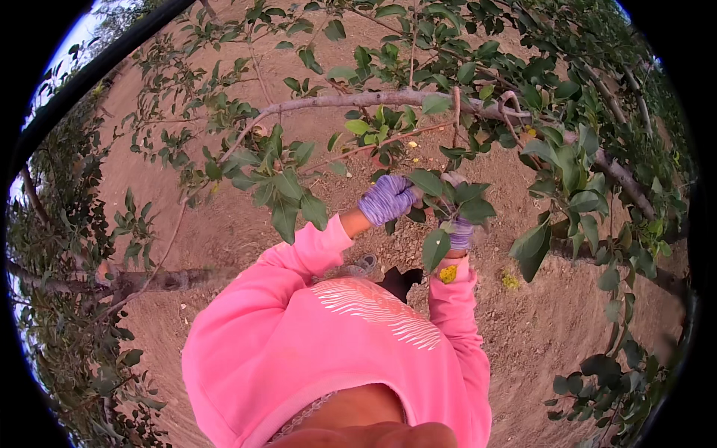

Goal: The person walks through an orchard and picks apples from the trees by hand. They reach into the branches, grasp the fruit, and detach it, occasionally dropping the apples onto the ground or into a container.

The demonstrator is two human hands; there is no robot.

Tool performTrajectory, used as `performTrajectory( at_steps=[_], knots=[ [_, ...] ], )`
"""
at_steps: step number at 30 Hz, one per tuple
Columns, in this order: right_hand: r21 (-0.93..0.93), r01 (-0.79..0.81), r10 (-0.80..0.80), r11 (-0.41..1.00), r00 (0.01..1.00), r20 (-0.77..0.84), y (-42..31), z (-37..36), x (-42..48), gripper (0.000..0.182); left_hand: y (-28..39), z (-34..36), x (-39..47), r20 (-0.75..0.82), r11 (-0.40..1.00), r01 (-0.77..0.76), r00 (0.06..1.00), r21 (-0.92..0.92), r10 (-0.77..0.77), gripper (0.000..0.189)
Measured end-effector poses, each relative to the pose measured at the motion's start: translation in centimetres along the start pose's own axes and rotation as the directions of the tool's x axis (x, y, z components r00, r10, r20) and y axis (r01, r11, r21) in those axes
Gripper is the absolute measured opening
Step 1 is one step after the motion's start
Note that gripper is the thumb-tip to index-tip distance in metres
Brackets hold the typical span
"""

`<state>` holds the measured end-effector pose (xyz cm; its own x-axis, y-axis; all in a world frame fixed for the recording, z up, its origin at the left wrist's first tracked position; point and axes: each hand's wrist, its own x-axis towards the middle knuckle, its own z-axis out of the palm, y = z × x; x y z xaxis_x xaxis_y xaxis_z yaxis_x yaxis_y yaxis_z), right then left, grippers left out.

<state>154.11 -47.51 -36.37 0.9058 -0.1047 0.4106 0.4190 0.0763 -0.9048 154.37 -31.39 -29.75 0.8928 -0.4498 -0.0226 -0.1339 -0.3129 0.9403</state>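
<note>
My left hand [387, 199], in a purple knitted glove, reaches up among the leaves with its fingers curled. To its right is my right hand [461, 234], in a similar glove and largely covered by a cluster of green leaves [476, 210]. Both hands are close together at this leafy shoot, below a bare grey-brown branch [358, 99]. Leaves hide most of the fingers, so what lies between them cannot be made out. A reddish round thing, perhaps a fruit [381, 159], shows just above my left hand.
A leafy twig [288, 193] hangs left of my hands; larger leaves [535, 246] hang at the right. Thicker limbs [173, 280] cross at left and right [627, 179]. Brown soil [538, 347] lies below, with a shoe [367, 262] visible. A dark bar [101, 73] crosses the upper left.
</note>
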Motion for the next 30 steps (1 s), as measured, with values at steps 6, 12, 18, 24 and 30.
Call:
performTrajectory(
  at_steps=[6,12,18,24,30],
  knots=[
    [0.654,-0.217,0.257,0.725,0.966,0.035,-2.8,1.0,-0.6,0.033,6.7,0.8,-3.2,0.113,0.672,-0.693,0.714,0.26,0.691,0.017],
    [0.86,-0.315,0.242,0.402,0.942,0.232,0.5,-0.4,-0.2,0.043,5.6,5.7,-3.2,0.55,0.021,-0.838,0.378,0.546,0.745,0.031],
    [0.7,-0.249,0.264,0.67,0.96,0.089,-0.5,0.8,0.1,0.038,7.6,3.6,-3.4,0.787,0.365,-0.89,0.425,0.273,0.447,0.021],
    [0.741,-0.292,0.335,0.605,0.937,0.096,-1.2,0.4,-0.5,0.036,11.8,0.7,-0.3,0.542,0.802,-0.597,0.684,0.032,0.488,0.029],
    [0.716,-0.308,0.336,0.627,0.936,0.108,-0.9,0.1,-0.9,0.037,11.0,9.5,8.1,0.067,0.472,0.109,0.992,-0.875,-0.105,0.017]
  ],
)
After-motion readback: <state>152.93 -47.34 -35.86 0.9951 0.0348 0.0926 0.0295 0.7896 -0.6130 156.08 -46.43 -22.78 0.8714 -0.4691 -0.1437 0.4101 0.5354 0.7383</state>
